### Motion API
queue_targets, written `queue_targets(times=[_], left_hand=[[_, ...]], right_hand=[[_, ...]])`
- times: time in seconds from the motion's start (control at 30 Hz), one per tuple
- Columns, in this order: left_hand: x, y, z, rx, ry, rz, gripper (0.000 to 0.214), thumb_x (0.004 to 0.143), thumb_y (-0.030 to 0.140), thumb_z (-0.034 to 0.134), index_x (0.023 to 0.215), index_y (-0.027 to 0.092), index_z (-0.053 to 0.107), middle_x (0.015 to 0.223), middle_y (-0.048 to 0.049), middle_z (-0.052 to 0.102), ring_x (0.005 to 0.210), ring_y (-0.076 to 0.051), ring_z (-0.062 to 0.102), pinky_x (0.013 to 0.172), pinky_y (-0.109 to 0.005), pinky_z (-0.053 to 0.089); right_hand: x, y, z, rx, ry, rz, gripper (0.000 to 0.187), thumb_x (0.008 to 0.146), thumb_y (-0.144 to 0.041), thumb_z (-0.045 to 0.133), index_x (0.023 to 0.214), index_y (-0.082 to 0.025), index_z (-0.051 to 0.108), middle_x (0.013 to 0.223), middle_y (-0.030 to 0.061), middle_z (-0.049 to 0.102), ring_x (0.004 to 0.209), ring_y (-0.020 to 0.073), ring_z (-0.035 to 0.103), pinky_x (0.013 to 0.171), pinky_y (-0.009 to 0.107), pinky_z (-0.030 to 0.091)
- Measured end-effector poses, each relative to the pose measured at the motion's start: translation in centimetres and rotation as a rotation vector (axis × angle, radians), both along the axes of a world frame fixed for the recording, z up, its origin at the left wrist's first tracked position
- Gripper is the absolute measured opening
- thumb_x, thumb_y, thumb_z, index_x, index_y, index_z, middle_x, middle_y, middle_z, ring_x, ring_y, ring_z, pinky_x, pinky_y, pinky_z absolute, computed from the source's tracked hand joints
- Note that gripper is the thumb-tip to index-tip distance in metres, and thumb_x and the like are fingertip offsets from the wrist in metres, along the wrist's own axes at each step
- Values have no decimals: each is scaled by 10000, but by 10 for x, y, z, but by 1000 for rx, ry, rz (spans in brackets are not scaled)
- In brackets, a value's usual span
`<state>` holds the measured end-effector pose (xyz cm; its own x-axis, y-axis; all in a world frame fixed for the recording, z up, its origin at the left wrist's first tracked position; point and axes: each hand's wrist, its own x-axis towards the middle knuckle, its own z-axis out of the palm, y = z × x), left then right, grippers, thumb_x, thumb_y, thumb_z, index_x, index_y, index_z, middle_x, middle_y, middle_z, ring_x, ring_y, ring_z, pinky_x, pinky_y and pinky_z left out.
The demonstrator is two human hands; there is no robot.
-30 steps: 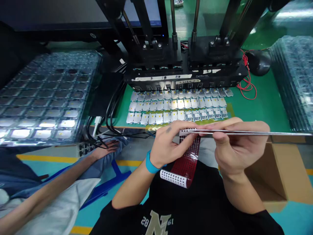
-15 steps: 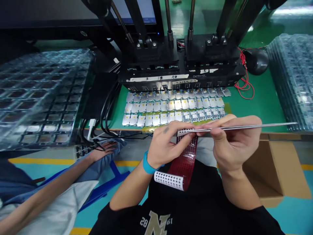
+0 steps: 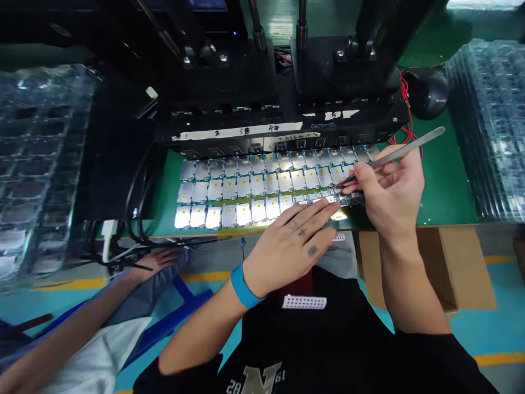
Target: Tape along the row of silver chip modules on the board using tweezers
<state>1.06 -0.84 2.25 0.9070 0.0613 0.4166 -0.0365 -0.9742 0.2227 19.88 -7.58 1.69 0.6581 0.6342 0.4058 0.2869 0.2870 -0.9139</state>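
My left hand (image 3: 293,243) reaches palm down over the table's front edge. Its fingers are stretched out, with their tips at the right part of the front row of small circuit boards (image 3: 258,212). Metal tweezers (image 3: 404,151) are in my right hand (image 3: 394,189), tips pointing down and left at the boards beside my left fingertips. Whether the tweezer tips carry anything is too small to tell. Below my left hand, a dark red strip with a curled white dotted end (image 3: 304,302) shows by my lap; my hand covers much of it.
Behind the boards stands a black test fixture (image 3: 246,131) with switches. Clear plastic trays are stacked at the left (image 3: 33,164) and right (image 3: 488,126). A black mouse (image 3: 426,93) and red wires lie at right. A co-worker's hand (image 3: 153,262) rests at left; a cardboard box (image 3: 463,268) is below.
Both hands have moved forward from the dotted strip to the boards. My left fingers have straightened and the strip now sits lower. The tweezers have swung to point down at the boards.
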Motion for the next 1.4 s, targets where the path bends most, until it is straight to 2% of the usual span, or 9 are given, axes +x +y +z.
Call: queue_targets(times=[0.13,0.4,0.67,0.87,1.0,1.17,1.27,1.4], left_hand=[[2,-1,-1,34,15,4,129,1001,221,519,988,165,634,1406,-113,610,1320,-249,572,1065,-405,482],[2,-2,0,-1,21,3,156,1005,222,505,953,155,636,1386,-115,626,1299,-261,589,1066,-419,491],[3,0,1,-8,19,-9,129,987,223,542,943,158,645,1378,-119,631,1282,-267,603,1033,-423,519],[3,1,1,-7,18,-10,129,985,225,547,948,151,645,1382,-130,626,1293,-275,596,1030,-432,523],[3,0,0,16,8,-2,146,995,240,532,954,153,642,1372,-126,634,1278,-275,608,1027,-433,530],[4,0,0,26,5,6,152,998,230,520,970,147,643,1365,-126,639,1279,-271,608,1038,-427,529],[4,0,0,20,11,9,140,993,229,533,959,150,643,1371,-123,636,1282,-275,607,1035,-434,530],[3,0,-1,21,0,6,135,990,236,542,957,154,644,1368,-124,637,1281,-274,607,1023,-426,536]], right_hand=[[-5,-2,-6,-41,-3,-35,252,894,-264,749,955,-272,505,719,-74,613,560,123,672,472,222,565],[-8,-9,0,-152,-30,-38,210,930,-276,706,1002,-293,510,738,-75,637,587,125,678,508,242,560],[-8,-7,-1,-104,-34,-20,231,919,-302,728,977,-275,506,708,-89,634,549,101,666,456,175,534],[-11,-11,1,-120,-59,-49,253,899,-325,754,965,-261,518,731,-70,628,586,105,681,480,156,568],[-15,-19,4,-135,-171,-68,217,899,-267,749,961,-259,541,793,-49,642,647,113,693,537,187,594],[-18,-26,3,-95,-206,-42,229,882,-180,746,984,-265,560,871,-28,658,763,155,720,658,289,641],[-18,-26,2,-82,-159,-42,251,874,-172,756,995,-268,557,866,-36,683,749,161,724,663,306,646],[-19,-24,4,-82,-152,-109,239,863,-186,774,962,-259,568,843,-41,699,708,150,719,628,281,633]])
